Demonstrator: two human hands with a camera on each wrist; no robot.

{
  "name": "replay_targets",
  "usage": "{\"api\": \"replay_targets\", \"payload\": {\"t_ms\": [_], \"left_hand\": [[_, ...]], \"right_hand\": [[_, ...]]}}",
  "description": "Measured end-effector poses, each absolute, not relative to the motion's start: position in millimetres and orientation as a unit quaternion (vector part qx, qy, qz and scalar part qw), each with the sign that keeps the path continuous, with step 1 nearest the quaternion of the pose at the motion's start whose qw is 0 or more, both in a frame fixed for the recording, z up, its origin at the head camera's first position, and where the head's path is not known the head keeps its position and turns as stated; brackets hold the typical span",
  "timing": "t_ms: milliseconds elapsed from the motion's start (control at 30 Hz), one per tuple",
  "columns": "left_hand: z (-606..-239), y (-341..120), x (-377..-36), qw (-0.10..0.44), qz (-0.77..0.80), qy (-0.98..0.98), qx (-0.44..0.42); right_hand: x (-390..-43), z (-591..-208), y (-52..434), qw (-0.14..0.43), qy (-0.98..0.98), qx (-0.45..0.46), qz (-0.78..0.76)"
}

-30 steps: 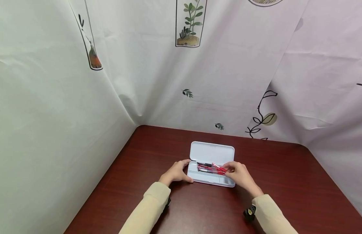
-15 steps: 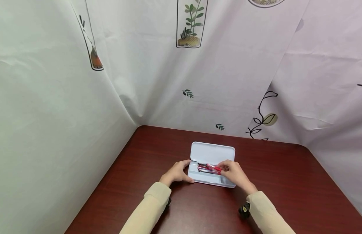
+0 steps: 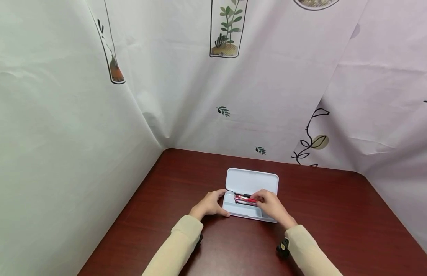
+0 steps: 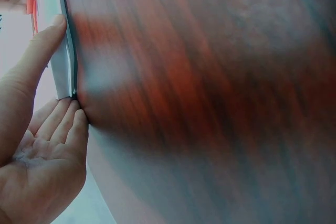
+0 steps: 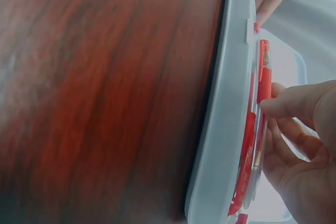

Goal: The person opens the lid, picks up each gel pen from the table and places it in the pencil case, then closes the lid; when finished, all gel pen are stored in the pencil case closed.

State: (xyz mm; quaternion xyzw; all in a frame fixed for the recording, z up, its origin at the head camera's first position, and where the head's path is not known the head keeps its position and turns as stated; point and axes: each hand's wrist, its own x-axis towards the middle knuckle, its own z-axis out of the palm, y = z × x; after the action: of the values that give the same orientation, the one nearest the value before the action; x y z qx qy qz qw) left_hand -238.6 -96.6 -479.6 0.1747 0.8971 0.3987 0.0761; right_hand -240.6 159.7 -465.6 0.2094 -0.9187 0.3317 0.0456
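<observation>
A white pencil case [image 3: 241, 210] lies on the table, its lid [image 3: 252, 180] raised at the back. My left hand [image 3: 210, 204] holds the case's left end, with the thumb at the front edge and the fingers at the far corner. In the right wrist view, my right hand [image 5: 299, 129] pinches a red-capped pen [image 5: 264, 82] between thumb and fingers, over the case. Beneath it several other red pens [image 5: 242, 182] lie lengthwise in the case. A black pen [image 3: 243, 194] shows along the back of the tray, partly covered by the right hand.
The dark red-brown wooden table [image 3: 234, 249] stretches out on all sides of the case. White patterned cloth [image 3: 185, 96] hangs behind and to both sides of the table. A black wrist camera [image 3: 283, 248] sits below the right sleeve.
My right hand has moved left along the case with the red pen, which now lies closer to the other pens. The left hand has kept its hold on the case's end.
</observation>
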Motion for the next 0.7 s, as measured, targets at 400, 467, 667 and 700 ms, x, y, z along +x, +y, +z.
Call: {"api": "replay_targets", "payload": {"t_ms": [400, 467, 667, 700], "left_hand": [[-480.8, -96.2, -239.7, 0.08, 0.399, 0.896, 0.177], [-481.6, -96.2, -240.4, 0.081, 0.395, 0.898, 0.175], [-481.3, -97.2, -241.0, 0.077, 0.393, 0.9, 0.175], [-481.4, -97.4, -241.0, 0.077, 0.393, 0.899, 0.176]], "right_hand": [[-242.5, -468.1, 151.7, 0.092, -0.918, 0.207, 0.325], [-241.1, -466.7, 152.8, 0.094, -0.919, 0.196, 0.329], [-238.1, -462.8, 158.5, 0.09, -0.919, 0.18, 0.34], [-238.1, -462.5, 159.6, 0.09, -0.919, 0.179, 0.341]]}}
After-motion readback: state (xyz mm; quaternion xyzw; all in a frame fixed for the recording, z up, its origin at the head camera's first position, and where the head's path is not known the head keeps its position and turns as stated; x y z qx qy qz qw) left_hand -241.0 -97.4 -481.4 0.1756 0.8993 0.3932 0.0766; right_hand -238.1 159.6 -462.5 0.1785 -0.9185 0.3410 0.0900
